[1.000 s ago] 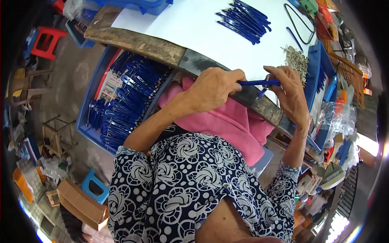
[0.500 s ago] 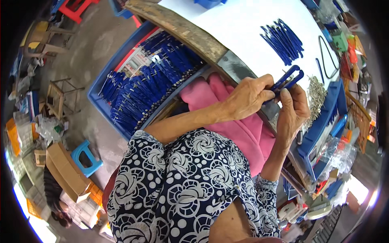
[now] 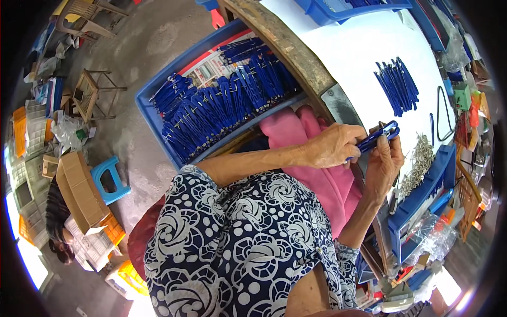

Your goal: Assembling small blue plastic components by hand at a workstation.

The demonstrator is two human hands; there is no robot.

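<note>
Over the table's near edge, both hands hold a slim blue two-armed tool (image 3: 376, 138) whose exact kind I cannot make out. My left hand (image 3: 336, 146) is closed round its lower left end. On the other side, my right hand (image 3: 384, 162) pinches it between thumb and fingers near the upper end. Just beyond my fingers lies a row of similar slim blue pieces (image 3: 397, 87) on the white tabletop (image 3: 354, 58). A heap of small silvery metal parts (image 3: 417, 166) sits to the right of my right hand.
A large blue tray (image 3: 153, 113) at left holds many blue tools. Another blue tray (image 3: 327, 17) stands at the far side, and a blue bin (image 3: 422, 198) at right. Pink cloth (image 3: 311, 185) covers my lap. A blue stool (image 3: 110, 180) and cardboard box (image 3: 84, 190) are on the floor.
The blue tool's two arms were spread apart and now lie closer together. My view has shifted, bringing more of the far blue tray into sight.
</note>
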